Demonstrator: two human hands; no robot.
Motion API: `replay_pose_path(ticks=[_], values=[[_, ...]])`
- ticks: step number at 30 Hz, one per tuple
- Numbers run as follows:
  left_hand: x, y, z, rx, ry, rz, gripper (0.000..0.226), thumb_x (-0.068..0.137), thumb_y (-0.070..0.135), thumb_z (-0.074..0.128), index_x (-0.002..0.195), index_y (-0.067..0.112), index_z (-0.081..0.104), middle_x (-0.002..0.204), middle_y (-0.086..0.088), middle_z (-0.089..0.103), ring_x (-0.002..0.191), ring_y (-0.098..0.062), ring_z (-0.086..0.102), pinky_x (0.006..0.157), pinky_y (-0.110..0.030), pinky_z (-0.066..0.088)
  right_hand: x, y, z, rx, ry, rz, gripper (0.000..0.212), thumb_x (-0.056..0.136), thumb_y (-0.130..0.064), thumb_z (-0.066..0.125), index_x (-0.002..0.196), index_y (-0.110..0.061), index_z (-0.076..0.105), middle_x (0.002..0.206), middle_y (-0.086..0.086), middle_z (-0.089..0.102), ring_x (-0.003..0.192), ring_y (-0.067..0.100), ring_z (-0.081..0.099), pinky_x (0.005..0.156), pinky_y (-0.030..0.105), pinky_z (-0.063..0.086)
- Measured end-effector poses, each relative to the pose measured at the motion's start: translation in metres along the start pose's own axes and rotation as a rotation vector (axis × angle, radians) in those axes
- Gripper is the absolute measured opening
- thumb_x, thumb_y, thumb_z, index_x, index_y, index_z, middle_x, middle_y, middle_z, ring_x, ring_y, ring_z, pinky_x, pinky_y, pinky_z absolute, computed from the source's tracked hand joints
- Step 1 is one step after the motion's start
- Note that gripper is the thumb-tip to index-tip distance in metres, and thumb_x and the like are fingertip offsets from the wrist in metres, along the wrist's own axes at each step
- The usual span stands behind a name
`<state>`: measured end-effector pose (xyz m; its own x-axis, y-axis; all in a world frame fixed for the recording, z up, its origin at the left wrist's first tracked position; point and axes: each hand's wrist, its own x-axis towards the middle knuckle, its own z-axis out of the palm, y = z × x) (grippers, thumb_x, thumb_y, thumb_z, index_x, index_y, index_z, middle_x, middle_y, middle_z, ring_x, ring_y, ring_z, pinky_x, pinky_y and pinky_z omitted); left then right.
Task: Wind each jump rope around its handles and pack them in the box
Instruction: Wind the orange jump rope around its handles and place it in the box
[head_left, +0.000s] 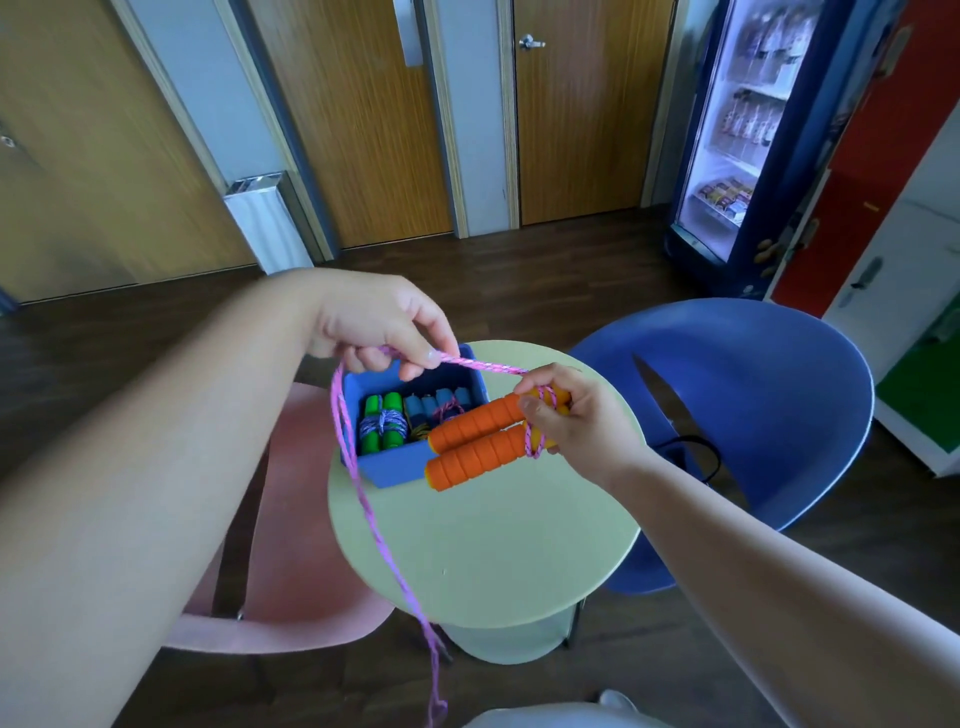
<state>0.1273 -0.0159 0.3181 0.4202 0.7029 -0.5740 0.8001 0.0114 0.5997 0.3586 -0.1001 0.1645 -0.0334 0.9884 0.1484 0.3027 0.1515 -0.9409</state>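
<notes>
Beneath the right hand's grip on the orange handles, bare table is lying open toward the person. Left of the grip the box is blocking the way, with green handles and blue handles filling it. The pink rope is stretching from the grip across the box to the left hand, then hanging down past the box's left wall.

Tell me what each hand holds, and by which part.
The right hand grips the two orange ribbed foam handles at their rope ends. The left hand pinches their pink braided rope partway along.
</notes>
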Motion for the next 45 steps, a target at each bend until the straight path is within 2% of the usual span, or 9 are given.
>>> replay_pose_path(ticks=[5,9,12,18,24,29,33,38,45], values=[[0.013,-0.015,-0.008,-0.095,0.434,0.305,0.008,0.098,0.007,0.067,0.102,0.01,0.074,0.085,-0.015,0.076,0.045,-0.006,0.036,0.047,-0.023,0.027,-0.008,-0.01,-0.007,0.162,-0.032,-0.008,0.008,0.101,-0.011,0.063,0.101,-0.017,0.069,0.085,-0.006,0.066,0.069,0.02,0.067,0.062,0.046,0.062],[0.043,-0.049,0.014,-0.131,0.626,0.364,0.008,0.095,0.011,0.073,0.1,0.013,0.078,0.088,-0.008,0.079,0.053,0.002,0.053,0.055,-0.026,0.043,-0.015,-0.037,-0.001,0.353,0.017,-0.07,0.006,0.103,-0.008,0.059,0.103,-0.007,0.064,0.083,0.008,0.061,0.065,0.027,0.061,0.052,0.034,0.055],[0.068,-0.072,0.068,-0.048,0.558,0.311,0.014,0.09,0.03,0.071,0.083,0.018,0.075,0.067,0.016,0.068,0.052,0.006,0.052,0.062,-0.03,0.045,-0.001,-0.053,0.007,0.444,0.096,-0.114,0.007,0.106,-0.01,0.055,0.105,-0.007,0.061,0.079,0.011,0.057,0.063,0.027,0.057,0.047,0.026,0.047],[0.059,-0.055,0.178,-0.246,0.416,0.278,0.035,0.106,0.031,0.047,0.082,0.026,0.072,0.056,0.005,0.06,0.05,-0.007,0.049,0.053,-0.027,0.037,0.048,-0.031,0.013,0.219,0.272,-0.091,0.01,0.105,-0.027,0.055,0.101,-0.033,0.062,0.097,0.01,0.067,0.077,0.024,0.068,0.059,0.034,0.056],[0.022,-0.035,0.127,-0.326,0.529,0.365,0.033,0.101,0.031,0.063,0.074,0.012,0.066,0.048,0.012,0.044,0.041,-0.002,0.034,0.043,-0.021,0.027,0.039,0.006,0.009,-0.072,0.215,-0.119,0.016,0.101,-0.026,0.057,0.099,-0.041,0.062,0.105,-0.003,0.058,0.091,0.026,0.064,0.082,0.049,0.058],[0.011,-0.017,0.072,-0.034,0.657,0.377,0.026,0.098,0.031,0.069,0.074,0.02,0.073,0.048,0.02,0.054,0.042,0.002,0.045,0.048,-0.023,0.032,0.014,0.0,0.022,-0.02,0.134,-0.287,0.005,0.102,-0.026,0.061,0.105,-0.027,0.065,0.102,-0.01,0.059,0.096,0.013,0.06,0.083,0.035,0.052],[0.018,-0.012,0.058,0.08,0.643,0.358,0.028,0.095,0.04,0.071,0.074,0.022,0.075,0.057,0.019,0.064,0.054,0.001,0.055,0.059,-0.027,0.044,0.003,-0.016,0.026,0.141,0.148,-0.3,0.041,0.075,-0.054,0.084,0.103,-0.03,0.067,0.103,-0.002,0.057,0.093,0.013,0.062,0.08,0.037,0.057],[0.014,0.006,0.048,0.184,0.607,0.358,0.027,0.091,0.045,0.074,0.073,0.025,0.078,0.065,0.017,0.069,0.064,-0.001,0.062,0.061,-0.025,0.048,-0.003,-0.029,0.032,0.212,0.224,-0.306,0.034,0.073,-0.021,0.091,0.095,-0.029,0.067,0.096,-0.021,0.055,0.09,0.018,0.061,0.073,0.043,0.058],[0.012,0.028,0.04,0.353,0.44,0.382,0.018,0.089,0.033,0.08,0.073,0.025,0.077,0.053,0.018,0.062,0.051,0.001,0.052,0.049,-0.012,0.035,-0.01,-0.028,0.029,0.329,0.066,-0.281,0.023,0.088,0.003,0.074,0.1,-0.016,0.073,0.103,0.012,0.049,0.065,0.016,0.061,0.058,0.029,0.055]])
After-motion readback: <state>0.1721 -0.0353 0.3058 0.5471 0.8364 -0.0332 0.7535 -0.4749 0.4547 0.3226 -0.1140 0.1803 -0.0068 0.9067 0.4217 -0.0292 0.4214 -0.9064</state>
